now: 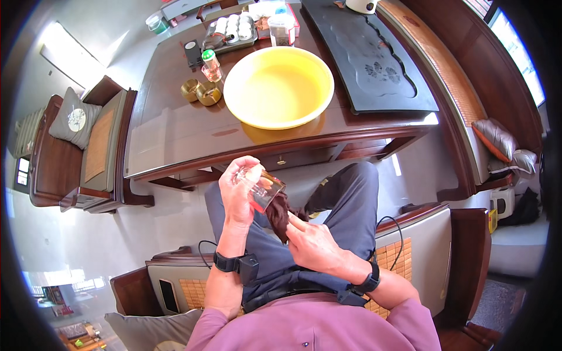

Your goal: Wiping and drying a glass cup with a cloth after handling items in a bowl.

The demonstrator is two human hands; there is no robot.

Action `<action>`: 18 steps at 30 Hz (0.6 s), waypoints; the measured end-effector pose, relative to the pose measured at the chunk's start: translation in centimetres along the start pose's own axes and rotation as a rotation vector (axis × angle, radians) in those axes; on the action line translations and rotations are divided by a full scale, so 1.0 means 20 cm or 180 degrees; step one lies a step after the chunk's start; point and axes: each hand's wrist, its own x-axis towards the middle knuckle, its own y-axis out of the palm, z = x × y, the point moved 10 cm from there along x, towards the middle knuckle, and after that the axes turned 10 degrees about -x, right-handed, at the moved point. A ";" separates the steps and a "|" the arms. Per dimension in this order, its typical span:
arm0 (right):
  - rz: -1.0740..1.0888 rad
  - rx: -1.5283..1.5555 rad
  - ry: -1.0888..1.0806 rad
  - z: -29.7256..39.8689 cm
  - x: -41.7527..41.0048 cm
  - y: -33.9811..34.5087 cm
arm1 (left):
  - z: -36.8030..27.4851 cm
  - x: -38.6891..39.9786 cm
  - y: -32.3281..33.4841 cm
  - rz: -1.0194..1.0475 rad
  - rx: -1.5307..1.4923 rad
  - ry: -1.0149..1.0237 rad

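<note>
My left hand (239,188) grips a clear drinking glass (268,193), tilted over my lap with its mouth towards lower right. A dark brown cloth (279,215) hangs at the glass's mouth; whether part of it sits inside I cannot tell. My right hand (314,245) holds the cloth between its fingers, just below the glass. Beyond both hands, a large yellow plastic basin (279,123) stands near the front edge of the dark wooden table (175,145).
Left of the basin are two brass-coloured ashtrays (201,92) and a green-capped container (210,61). Behind stands a tray of white cups (235,28). A black tea tray (364,74) covers the table's right side. A phone (169,296) lies on the seat beside me.
</note>
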 end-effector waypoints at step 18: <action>-0.0291 0.1173 -0.0178 0.07 0.05 -0.06 | -0.02 -0.02 0.10 0.0382 -0.0054 0.0106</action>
